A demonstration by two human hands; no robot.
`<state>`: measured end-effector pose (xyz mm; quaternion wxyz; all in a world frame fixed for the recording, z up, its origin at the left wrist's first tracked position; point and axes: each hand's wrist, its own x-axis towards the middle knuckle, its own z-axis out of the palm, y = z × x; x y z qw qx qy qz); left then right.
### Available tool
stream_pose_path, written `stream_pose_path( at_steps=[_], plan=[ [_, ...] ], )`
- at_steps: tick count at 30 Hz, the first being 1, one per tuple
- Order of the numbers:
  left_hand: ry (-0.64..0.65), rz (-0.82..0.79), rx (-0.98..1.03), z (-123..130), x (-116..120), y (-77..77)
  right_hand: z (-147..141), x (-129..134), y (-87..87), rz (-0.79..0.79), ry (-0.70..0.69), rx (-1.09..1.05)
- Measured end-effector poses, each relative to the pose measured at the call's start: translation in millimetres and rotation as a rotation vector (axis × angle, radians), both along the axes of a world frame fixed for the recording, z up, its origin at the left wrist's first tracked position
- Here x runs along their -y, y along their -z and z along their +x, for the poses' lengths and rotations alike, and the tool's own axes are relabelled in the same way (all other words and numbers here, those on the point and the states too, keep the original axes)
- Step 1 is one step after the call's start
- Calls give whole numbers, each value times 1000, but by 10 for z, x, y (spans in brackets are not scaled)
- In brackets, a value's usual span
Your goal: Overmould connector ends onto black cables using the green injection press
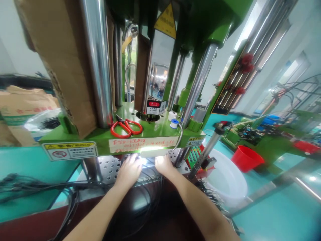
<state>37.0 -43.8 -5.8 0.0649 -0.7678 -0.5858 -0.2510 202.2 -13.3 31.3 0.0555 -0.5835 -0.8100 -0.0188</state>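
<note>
Both hands reach under the front edge of a green press [100,137], into bright lamp light. My left hand [130,169] lies over the perforated metal plate [109,167], its fingertips washed out by glare. To its right, my right hand [164,164] sits beside the lamp [153,153], its fingers partly hidden under the press edge. Thin black cables [147,177] run between and below the hands. Whether either hand grips a cable or a small part is not clear. Red-handled scissors [126,129] rest on the press ledge above.
A white spool with a blue rim [174,124] sits on the ledge. Black cables [37,184] lie on the left table. At right are a control keypad [194,155], a metal rod [209,147], a white tub [227,177] and a red bucket [247,159]. Cardboard [60,60] covers the left column.
</note>
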Motion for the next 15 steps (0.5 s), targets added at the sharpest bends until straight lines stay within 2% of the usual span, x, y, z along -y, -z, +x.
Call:
stream_pose_path(
  at_steps=[8,15],
  plan=[
    [-17,5,-7,-5,36,-45,-64,17,-9,-22,49,19],
    [-7,22,7,-11,40,-54,-181,25,-88,-52,34,74]
  ],
)
